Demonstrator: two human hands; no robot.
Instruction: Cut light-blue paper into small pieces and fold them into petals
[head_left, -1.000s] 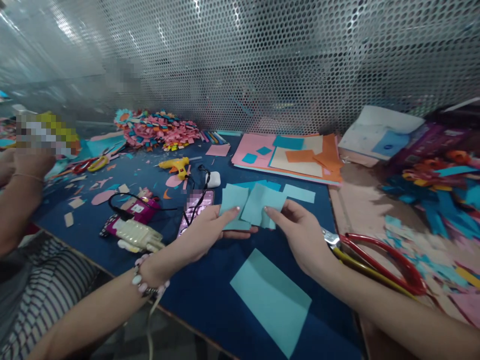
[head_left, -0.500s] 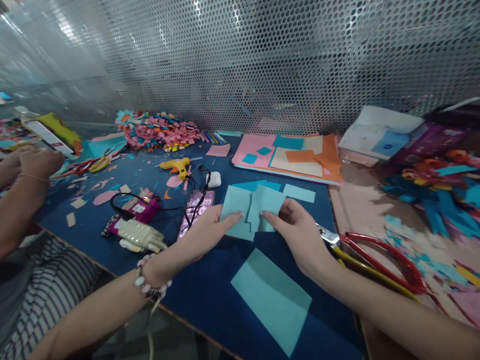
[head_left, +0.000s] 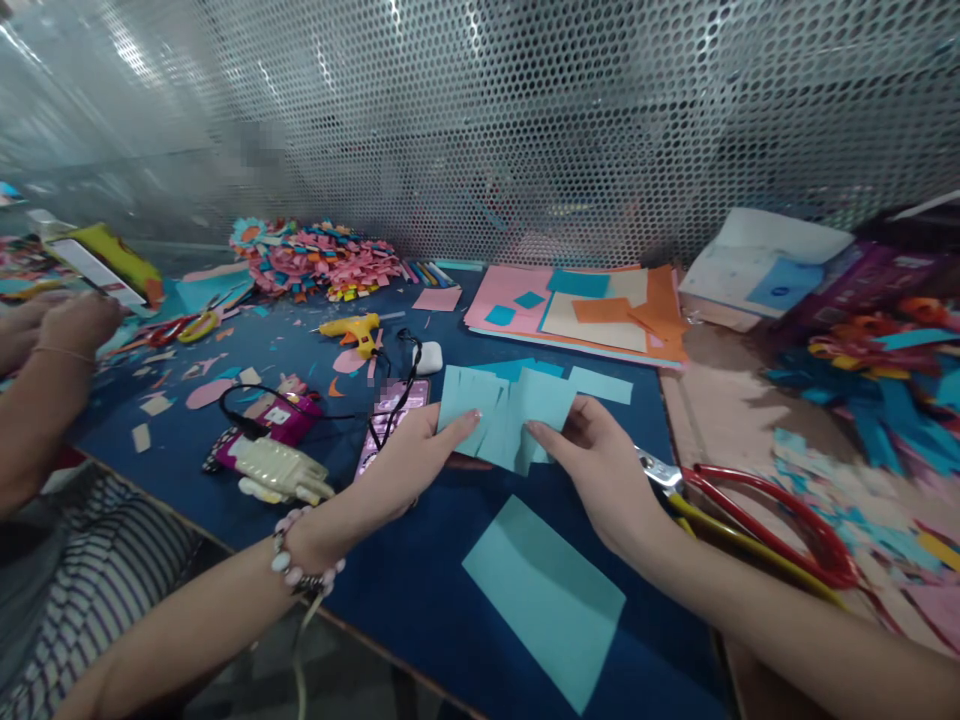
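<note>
Light blue paper (head_left: 491, 400) with several slits or torn strips is stretched between my two hands above the table. My left hand (head_left: 424, 440) pinches its left side, thumb on top; my right hand (head_left: 592, 455) grips the right side the same way. Whether it is one sheet or several pieces I cannot tell. Below it a larger light blue sheet (head_left: 544, 600) lies flat on the dark blue table. Beyond my hands are a darker blue paper (head_left: 517, 368), partly covered, and a small pale blue piece (head_left: 602, 384). Scissors (head_left: 780, 515) with red and yellow handles rest beside my right forearm.
A phone (head_left: 390, 415), a black cable, a white earbud case (head_left: 428, 357) and a yellow glue gun (head_left: 354, 330) lie left. Behind are stacked coloured papers (head_left: 510, 300) and a pile of paper fringes (head_left: 315, 260). Another person's hands (head_left: 64, 330) work at far left.
The paper between my hands has shifted: its left part now shows several narrow strips, where before one jagged gap ran down the middle. My hands have barely moved.
</note>
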